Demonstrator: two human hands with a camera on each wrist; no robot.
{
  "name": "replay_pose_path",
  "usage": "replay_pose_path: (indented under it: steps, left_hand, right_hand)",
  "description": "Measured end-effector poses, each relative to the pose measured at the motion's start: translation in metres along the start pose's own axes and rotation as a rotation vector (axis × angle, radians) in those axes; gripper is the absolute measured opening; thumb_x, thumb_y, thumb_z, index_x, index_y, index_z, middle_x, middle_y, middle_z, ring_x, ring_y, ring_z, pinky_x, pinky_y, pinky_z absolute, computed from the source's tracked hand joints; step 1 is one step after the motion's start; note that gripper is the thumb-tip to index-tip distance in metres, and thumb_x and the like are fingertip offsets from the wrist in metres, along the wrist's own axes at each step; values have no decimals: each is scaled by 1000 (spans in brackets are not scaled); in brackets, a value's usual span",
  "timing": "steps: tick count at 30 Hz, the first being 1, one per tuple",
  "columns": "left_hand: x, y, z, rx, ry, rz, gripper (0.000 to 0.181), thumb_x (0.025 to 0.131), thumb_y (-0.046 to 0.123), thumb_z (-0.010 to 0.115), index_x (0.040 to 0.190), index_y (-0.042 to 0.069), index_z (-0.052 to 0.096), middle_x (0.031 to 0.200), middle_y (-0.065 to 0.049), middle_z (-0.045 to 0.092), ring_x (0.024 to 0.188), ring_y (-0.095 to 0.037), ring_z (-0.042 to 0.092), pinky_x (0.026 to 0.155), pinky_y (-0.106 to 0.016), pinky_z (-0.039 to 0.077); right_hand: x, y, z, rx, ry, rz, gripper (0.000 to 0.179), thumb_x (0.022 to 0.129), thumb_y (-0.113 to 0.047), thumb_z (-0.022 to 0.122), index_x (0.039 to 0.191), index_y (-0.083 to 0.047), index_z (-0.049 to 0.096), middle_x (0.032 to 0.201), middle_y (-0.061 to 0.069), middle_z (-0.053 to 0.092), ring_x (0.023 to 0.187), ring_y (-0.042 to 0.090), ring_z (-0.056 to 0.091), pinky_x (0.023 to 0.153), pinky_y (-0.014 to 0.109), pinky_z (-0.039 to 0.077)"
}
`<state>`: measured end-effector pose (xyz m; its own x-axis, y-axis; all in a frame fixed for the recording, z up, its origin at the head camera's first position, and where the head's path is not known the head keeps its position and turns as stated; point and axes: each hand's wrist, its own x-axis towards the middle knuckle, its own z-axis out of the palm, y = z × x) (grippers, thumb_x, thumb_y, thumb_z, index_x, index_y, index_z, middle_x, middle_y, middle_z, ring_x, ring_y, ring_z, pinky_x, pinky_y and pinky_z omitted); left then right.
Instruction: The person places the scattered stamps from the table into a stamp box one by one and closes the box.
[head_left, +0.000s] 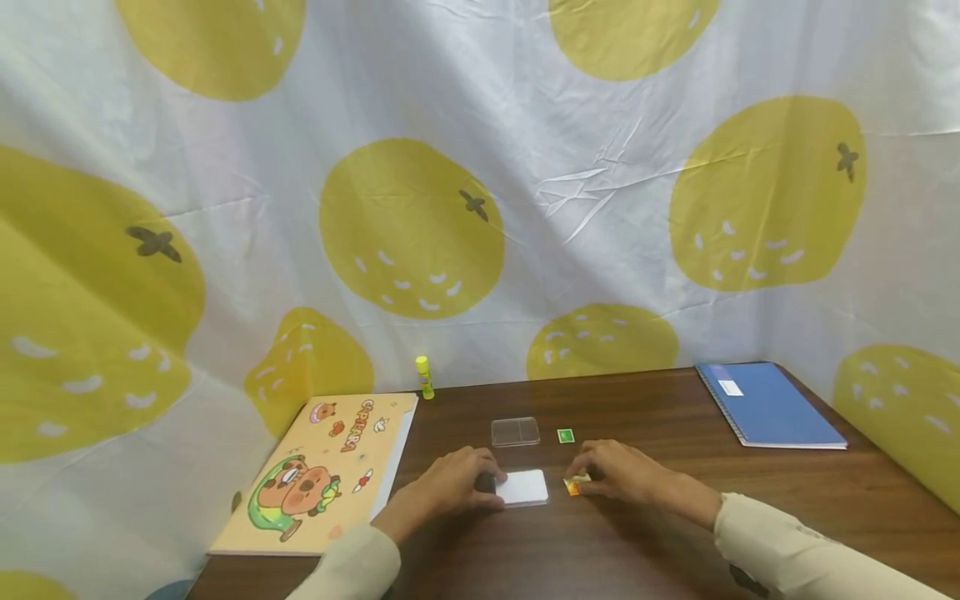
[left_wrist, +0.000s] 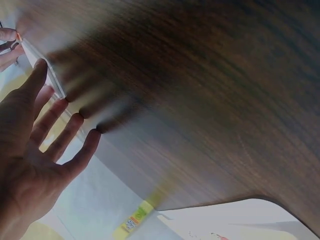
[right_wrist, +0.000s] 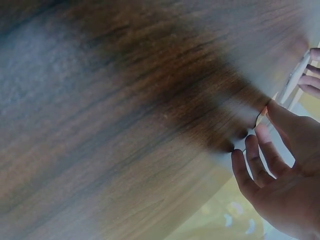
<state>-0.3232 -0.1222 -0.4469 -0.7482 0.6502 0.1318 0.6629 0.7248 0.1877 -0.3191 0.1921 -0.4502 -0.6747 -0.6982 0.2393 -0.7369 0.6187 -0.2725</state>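
On the table, a small flat white box (head_left: 523, 487) with rounded corners and a see-through rim sits in front of me. My left hand (head_left: 459, 481) holds its left end between thumb and index finger, the other fingers spread behind in the left wrist view. To its right, my right hand (head_left: 617, 472) pinches a small orange and yellow picture card (head_left: 574, 485) close to the tabletop; fingers partly cover it. A little green card with a white border (head_left: 566, 436) lies behind the right hand. A clear plastic lid (head_left: 515, 432) lies behind the white box.
A capybara-print folder (head_left: 315, 475) lies at the left. By the back edge stands a yellow glue stick (head_left: 425, 378). A blue spiral notebook (head_left: 772, 406) is at the back right. A lemon-print curtain (head_left: 517, 250) hangs right behind the brown table (head_left: 637, 400).
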Motion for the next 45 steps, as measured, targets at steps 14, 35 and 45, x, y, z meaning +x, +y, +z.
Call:
replay_pose_path:
  steps: [14,35,45]
  left_hand:
    - [1,1,-2,7,-3,0,34,85,40,86,112,22,79,116,10,70,106,-13,62,89,-36,55]
    - [1,-1,0,-16,9,5,33,83,39,87,109,20,79,113,9,70,104,-13,63,88,-35,55]
    - [1,-1,0,-22,7,8,32,83,39,88,108,20,79,112,9,70,103,-12,63,89,-35,55]
  right_hand:
    - [1,-1,1,26,22,15,17,90,-17,81,107,-15,79,94,-5,66,84,12,64,68,25,54]
    - [1,-1,4,56,17,47,19,89,-16,81,108,-13,79,94,-4,67,79,7,59,65,21,50]
    - [-1,-2,3,79,-1,41,23,90,-14,80,113,-11,80,90,-8,65,76,1,57,66,18,51]
